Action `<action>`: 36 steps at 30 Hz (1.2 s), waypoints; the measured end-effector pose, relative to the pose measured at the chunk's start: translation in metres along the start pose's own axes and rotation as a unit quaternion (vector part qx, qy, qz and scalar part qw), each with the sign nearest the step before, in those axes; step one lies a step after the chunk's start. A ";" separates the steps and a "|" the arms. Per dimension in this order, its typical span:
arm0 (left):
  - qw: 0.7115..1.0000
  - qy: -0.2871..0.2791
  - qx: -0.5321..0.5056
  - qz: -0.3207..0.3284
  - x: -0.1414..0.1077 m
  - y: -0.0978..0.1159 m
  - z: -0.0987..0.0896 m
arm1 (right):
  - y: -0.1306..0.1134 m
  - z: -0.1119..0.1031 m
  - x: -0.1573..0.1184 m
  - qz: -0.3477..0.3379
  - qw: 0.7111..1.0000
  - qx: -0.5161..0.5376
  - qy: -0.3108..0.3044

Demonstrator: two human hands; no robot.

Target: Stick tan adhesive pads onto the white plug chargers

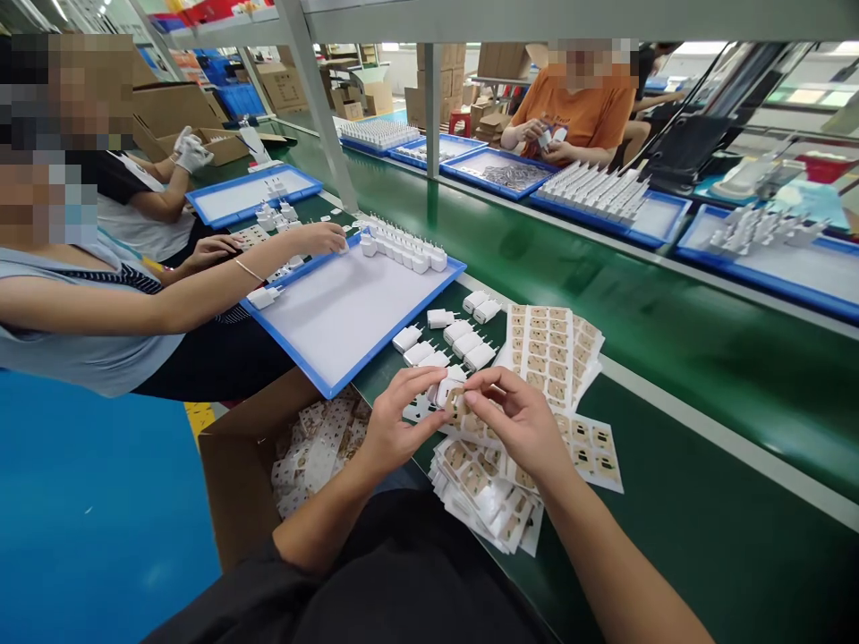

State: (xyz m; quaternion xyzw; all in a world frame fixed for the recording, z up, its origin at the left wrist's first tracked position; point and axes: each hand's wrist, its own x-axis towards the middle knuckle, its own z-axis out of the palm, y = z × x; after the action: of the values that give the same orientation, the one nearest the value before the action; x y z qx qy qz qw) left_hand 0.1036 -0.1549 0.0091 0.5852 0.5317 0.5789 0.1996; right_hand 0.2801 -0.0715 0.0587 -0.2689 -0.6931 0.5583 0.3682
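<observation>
Between the thumb and fingers of my left hand [401, 416] is a white plug charger [448, 390], its end face turned up toward me. My right hand [520, 416] pinches a small tan sticker [457, 407] at the charger's right side; whether it touches the charger I cannot tell. Sheets of tan stickers [547, 353] lie on the green bench beyond and beneath my hands. A loose stack of more sticker sheets [480, 487] sits at the bench edge below my right hand. Several white chargers [463, 340] with metal pins lie just past my fingers.
A blue-rimmed tray [322, 380] with chargers along its far side stands at left, a co-worker's hand [326, 238] over it. Below the bench edge, a cardboard box [232, 474] holds used sheets. Across the green belt [604, 295] are more trays and a person in orange [577, 107].
</observation>
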 end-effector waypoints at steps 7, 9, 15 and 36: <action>0.999 0.027 0.008 0.043 0.000 0.000 0.004 | -0.002 0.002 -0.001 0.001 1.000 -0.003 0.008; 0.999 0.023 0.017 0.043 0.001 0.000 0.003 | -0.003 0.002 -0.001 0.002 1.000 -0.003 0.008; 0.997 0.014 0.038 0.067 0.002 0.003 0.002 | -0.002 0.002 -0.001 -0.003 1.000 -0.010 0.006; 0.981 0.015 0.106 0.162 0.008 0.012 0.001 | -0.005 0.009 -0.006 -0.088 0.984 -0.148 0.039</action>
State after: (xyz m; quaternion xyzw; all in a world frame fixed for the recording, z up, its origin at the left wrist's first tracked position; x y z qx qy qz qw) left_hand 0.1077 -0.1521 0.0228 0.6727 0.4912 0.5524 0.0324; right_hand 0.2764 -0.0824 0.0610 -0.2802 -0.7740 0.4044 0.3985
